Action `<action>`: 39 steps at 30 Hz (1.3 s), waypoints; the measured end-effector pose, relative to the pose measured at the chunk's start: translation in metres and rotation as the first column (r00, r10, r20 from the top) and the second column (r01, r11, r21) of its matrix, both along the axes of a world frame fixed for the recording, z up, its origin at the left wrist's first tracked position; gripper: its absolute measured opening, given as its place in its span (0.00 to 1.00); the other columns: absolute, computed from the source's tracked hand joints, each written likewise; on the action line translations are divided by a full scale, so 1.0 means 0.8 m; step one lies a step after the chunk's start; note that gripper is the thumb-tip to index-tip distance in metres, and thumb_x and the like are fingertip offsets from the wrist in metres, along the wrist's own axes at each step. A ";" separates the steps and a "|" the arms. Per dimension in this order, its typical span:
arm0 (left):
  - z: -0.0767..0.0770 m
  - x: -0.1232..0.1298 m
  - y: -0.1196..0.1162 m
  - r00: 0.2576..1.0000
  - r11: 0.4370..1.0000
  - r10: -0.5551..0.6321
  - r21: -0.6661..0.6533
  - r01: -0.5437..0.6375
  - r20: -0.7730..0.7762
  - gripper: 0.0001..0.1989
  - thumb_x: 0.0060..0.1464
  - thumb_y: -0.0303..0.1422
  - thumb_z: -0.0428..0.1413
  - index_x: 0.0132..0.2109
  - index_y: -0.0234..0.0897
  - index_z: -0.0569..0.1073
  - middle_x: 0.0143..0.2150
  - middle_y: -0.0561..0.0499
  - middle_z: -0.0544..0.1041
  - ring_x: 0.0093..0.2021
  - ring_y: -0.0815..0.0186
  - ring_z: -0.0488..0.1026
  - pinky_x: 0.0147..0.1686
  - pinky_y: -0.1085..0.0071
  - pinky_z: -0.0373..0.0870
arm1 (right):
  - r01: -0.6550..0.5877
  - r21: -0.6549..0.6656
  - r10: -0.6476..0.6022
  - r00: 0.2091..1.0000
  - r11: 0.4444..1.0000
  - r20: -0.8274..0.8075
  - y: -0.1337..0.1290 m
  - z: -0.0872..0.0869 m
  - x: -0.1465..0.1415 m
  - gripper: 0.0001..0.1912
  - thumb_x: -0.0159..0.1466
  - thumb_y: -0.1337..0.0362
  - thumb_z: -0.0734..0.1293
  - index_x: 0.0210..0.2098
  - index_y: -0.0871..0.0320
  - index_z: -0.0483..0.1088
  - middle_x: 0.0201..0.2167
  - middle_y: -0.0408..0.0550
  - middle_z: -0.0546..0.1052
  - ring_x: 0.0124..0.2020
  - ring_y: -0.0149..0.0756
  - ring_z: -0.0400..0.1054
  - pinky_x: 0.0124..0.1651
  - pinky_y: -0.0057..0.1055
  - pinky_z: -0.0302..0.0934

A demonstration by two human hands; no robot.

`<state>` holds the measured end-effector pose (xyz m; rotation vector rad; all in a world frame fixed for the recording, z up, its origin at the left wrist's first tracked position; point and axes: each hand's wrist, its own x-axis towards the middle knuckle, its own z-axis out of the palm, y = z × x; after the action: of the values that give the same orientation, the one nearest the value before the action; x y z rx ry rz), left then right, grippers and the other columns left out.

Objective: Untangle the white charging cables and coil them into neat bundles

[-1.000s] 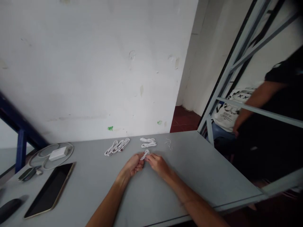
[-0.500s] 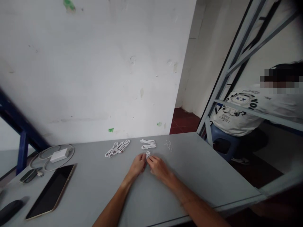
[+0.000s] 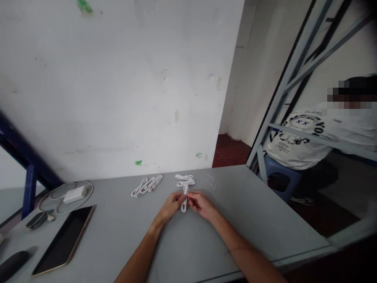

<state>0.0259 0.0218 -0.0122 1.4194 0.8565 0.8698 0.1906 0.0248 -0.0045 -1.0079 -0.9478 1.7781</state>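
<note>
A bare white wall (image 3: 118, 86) rises behind a long grey surface (image 3: 250, 212), and a pale metal rack (image 3: 290, 82) stands off to the right. Beyond the rack, a person (image 3: 303, 145) in a white printed top sits on a blue stool (image 3: 279, 182), well apart from the work. At the surface's left end lie a dark tablet (image 3: 63, 239) and a white charger (image 3: 74, 194) ringed by its cord. Two coiled bundles (image 3: 146, 186) (image 3: 185, 180) of white cable lie side by side near the far edge, with a thin loose strand (image 3: 210, 181) just right of them.

Closer in, the left hand (image 3: 173, 205) and right hand (image 3: 202, 205) come together, fingertips pinching a narrow folded white cable (image 3: 184, 202) just above the surface. Its upper end nearly reaches the nearer bundle, so a careless tug could snag that coil. A loosened pinch could let the folds spring apart.
</note>
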 end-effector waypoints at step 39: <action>-0.016 -0.009 0.005 0.993 0.981 0.118 -0.157 -0.115 0.008 0.28 0.49 0.57 0.65 0.29 0.32 0.78 0.24 0.51 0.73 0.24 0.70 0.61 0.27 0.72 0.54 | -0.492 0.694 -0.451 0.530 0.526 0.718 -0.028 0.023 0.016 0.07 0.63 0.60 0.62 0.38 0.54 0.69 0.32 0.48 0.76 0.32 0.39 0.71 0.35 0.30 0.60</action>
<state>0.0191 0.0262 -0.0251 1.2339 0.9815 0.8820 0.2033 0.0028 0.0136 -1.1189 -2.2045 0.3777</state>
